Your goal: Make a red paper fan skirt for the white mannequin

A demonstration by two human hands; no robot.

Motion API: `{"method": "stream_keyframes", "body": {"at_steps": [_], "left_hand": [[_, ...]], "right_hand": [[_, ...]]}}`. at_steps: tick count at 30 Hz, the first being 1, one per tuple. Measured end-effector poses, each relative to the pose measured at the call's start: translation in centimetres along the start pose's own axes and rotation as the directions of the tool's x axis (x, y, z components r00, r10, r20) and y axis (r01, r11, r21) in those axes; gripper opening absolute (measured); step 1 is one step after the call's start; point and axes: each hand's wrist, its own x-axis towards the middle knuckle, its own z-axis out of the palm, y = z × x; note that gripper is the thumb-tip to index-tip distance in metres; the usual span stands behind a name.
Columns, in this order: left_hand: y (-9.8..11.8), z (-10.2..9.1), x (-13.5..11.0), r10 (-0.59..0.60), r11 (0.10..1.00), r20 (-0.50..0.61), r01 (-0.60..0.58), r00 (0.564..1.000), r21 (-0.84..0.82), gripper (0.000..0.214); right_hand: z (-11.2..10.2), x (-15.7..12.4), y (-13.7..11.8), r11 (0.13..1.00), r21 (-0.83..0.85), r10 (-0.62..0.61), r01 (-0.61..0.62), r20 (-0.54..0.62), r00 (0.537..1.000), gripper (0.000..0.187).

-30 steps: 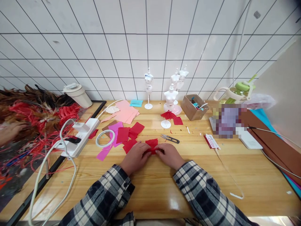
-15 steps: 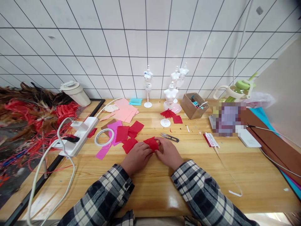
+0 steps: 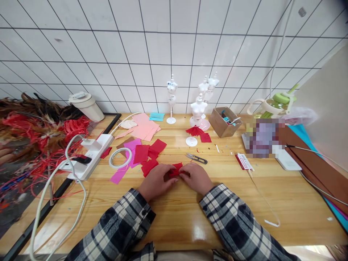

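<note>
Both my hands are at the middle of the table, closed on a small red piece of thin paper or cloth (image 3: 176, 169). My left hand (image 3: 157, 181) pinches its left end between thumb and fingers. On the right end, my right hand (image 3: 197, 178) has its fingertips pressed together. The piece looks narrower and gathered between them. Close by on the left lie several loose red pieces (image 3: 141, 154) and magenta strips (image 3: 121, 174). Small thread snips (image 3: 197, 158) lie just beyond my right hand.
A tape roll (image 3: 120, 157), pink sheets (image 3: 145, 127) and a power strip (image 3: 92, 159) lie left. Small white mannequins (image 3: 198, 108), one with a red pleated skirt (image 3: 194, 131), stand behind. A cardboard box (image 3: 225, 121) is right. Another person's hand (image 3: 4, 154) shows at the left edge.
The red piece, spread flatter before, is now bunched into a narrower strip. My left fingers have shifted and parted from the thumb along its edge. Another person's hand has appeared at far left.
</note>
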Motion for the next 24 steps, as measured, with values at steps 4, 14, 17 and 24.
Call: {"method": "stream_keyframes", "body": {"at_steps": [4,14,17,24], "left_hand": [[0.2,-0.3,0.1,0.006,0.998,0.036,-0.008,0.999,0.056,0.016],[0.3,-0.8,0.1,-0.015,0.998,0.018,0.014,1.000,0.062,0.023],[0.4,-0.7,0.0,-0.024,0.990,-0.011,0.025,1.000,0.141,0.022],[0.7,-1.1,0.2,0.182,0.929,0.032,-0.182,0.983,0.322,0.017]], "right_hand": [[-0.4,0.0,-0.3,0.998,0.044,0.049,-0.050,0.015,0.999,0.018],[0.1,0.5,-0.8,0.985,0.016,0.170,-0.171,0.052,0.984,0.022],[0.2,0.6,-1.1,0.976,-0.038,0.214,-0.212,0.040,0.976,0.024],[0.4,0.9,-1.5,0.973,-0.101,0.213,-0.209,0.038,0.976,0.026]]}}
